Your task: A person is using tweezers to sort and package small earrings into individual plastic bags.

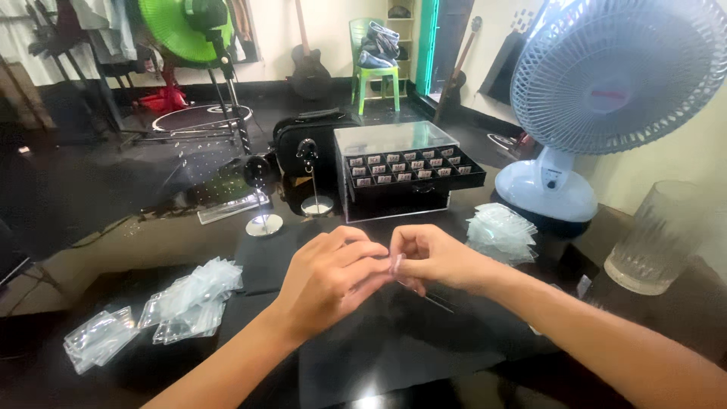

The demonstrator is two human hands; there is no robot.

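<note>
Both forearms reach in from below, the left hand (333, 276) and right hand (433, 259) meeting fingertip to fingertip, fingers (369, 254) curled and pinched together.

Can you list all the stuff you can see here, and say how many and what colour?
small plastic bags: several heaps, clear, on the table left and right of the hands
drawer box: one, clear with black trays, middle back of the table
desk fan: one, pale blue and white, right
glass: one, clear ribbed, far right
little metal stands: two, silver bases, left of the box
black bag: one, behind the stands
plastic chair: one, green, far back
guitar: one, dark, against the back wall
left hand: one, pinching a tiny pale piece
right hand: one, pinching the same piece
</note>
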